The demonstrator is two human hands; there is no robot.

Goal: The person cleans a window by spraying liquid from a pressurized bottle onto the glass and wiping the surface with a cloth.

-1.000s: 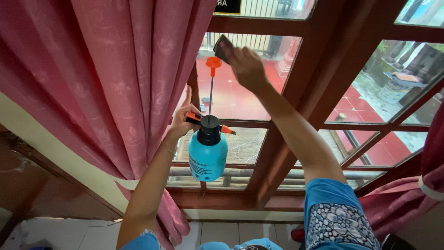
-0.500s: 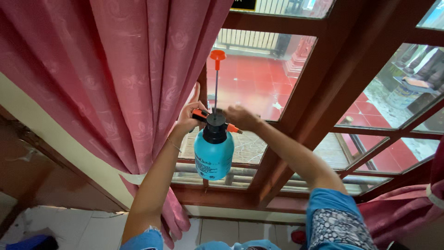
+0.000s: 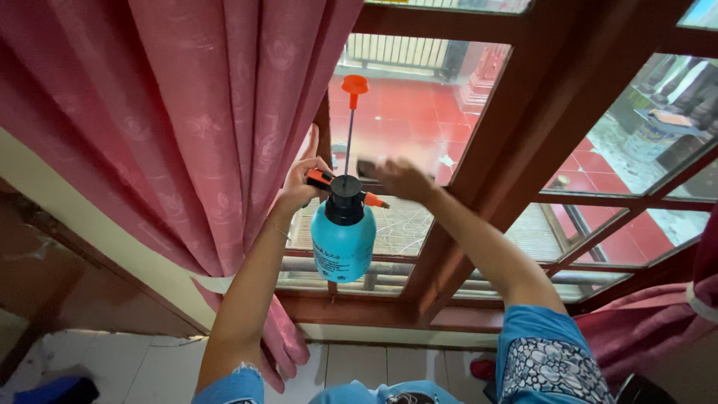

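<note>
Pink curtain (image 3: 187,127): woven fabric with a faint raised floral pattern, hanging in folds at left. Window frame (image 3: 516,120): dark brown wood with glass panes, occupying the centre and right. Spray bottle (image 3: 343,239): rounded teal plastic body, black neck, orange trigger, thin metal pump rod topped by an orange knob; it hangs in front of the lower pane, just right of the curtain edge. Left hand (image 3: 303,183): fingers curled closed around the orange trigger handle, index finger extended upward. Right hand (image 3: 402,179): motion-blurred, fingers closed on a small dark pad (image 3: 366,168) against the glass, just right of the pump rod.
</note>
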